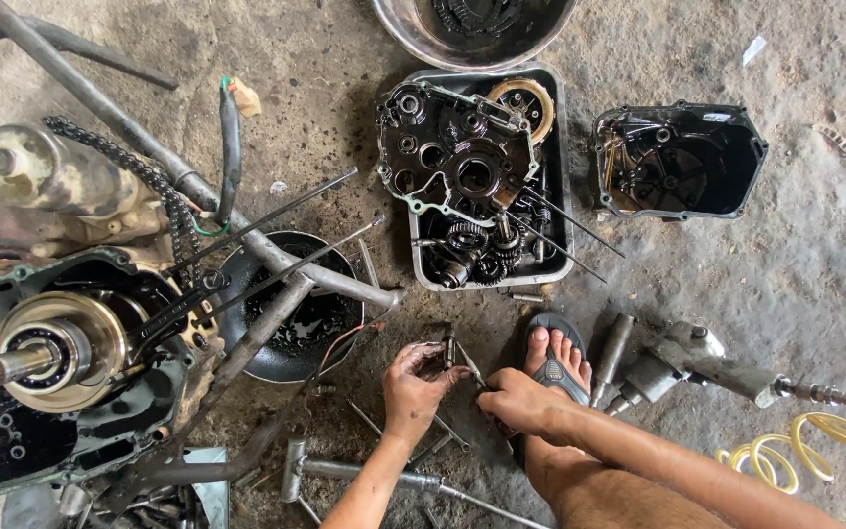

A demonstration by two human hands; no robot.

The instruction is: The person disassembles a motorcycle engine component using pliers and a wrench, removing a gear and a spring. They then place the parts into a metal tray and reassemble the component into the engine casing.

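- A small dark metal part (435, 355) is grasped in the left hand (413, 384), whose oily fingers are curled round it just above the concrete floor (795, 284).
- The right hand (516, 400) is clenched near a thin rod (470, 366) that lies between the two hands; whether the rod is actually pinched cannot be told.
- A foot in a blue sandal (555, 360) is seen just beside the right hand.
- An engine case (447, 157) and loose gears (477, 253) are held in a metal tray (558, 147), well apart from the hands.
- A black engine cover (678, 162) lies on the floor to the right of the tray.
- An air impact wrench (697, 364) with a yellow coiled hose (815, 443) rests to the right of the foot.
- An open engine (61, 353) with its chain (149, 181) is seen at the left, beside a black bowl (301, 318).
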